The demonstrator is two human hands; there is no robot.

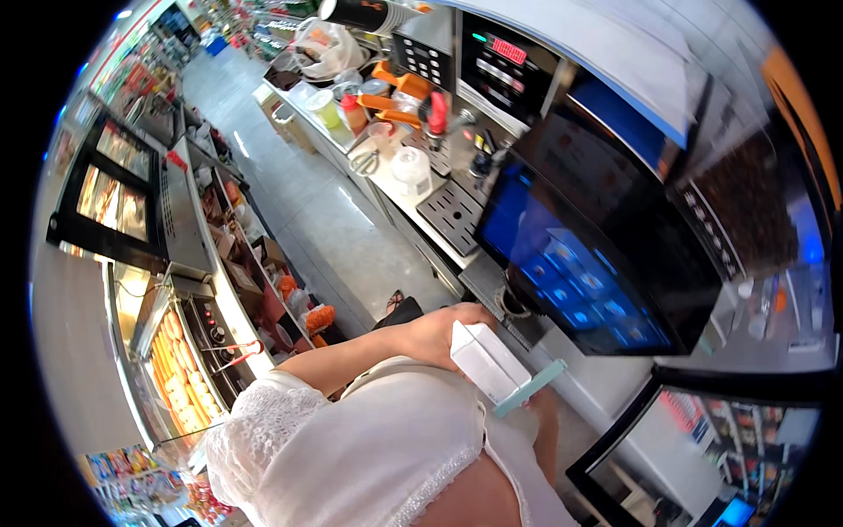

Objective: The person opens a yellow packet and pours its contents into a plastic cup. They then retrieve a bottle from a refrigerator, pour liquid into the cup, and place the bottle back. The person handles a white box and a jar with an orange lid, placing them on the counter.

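A white box-shaped container [490,362] with a pale green, lid-like edge [531,388] is tilted in front of my chest. My left hand [444,336] wraps around its upper left side, with some fingers hidden behind it. My right hand [541,399] is at the green edge, mostly concealed by the container; its grip does not show. Just beyond stand a large touchscreen machine [573,290] and a round metal holder [512,303].
The counter ahead carries a metal drip tray [452,216], a clear plastic jug [411,170], scissors [364,163] and a red squeeze bottle [353,113]. At left, a glass-fronted roller grill [184,375] holds sausages, with red-handled tongs [244,352] beside it. An aisle floor [329,211] runs between.
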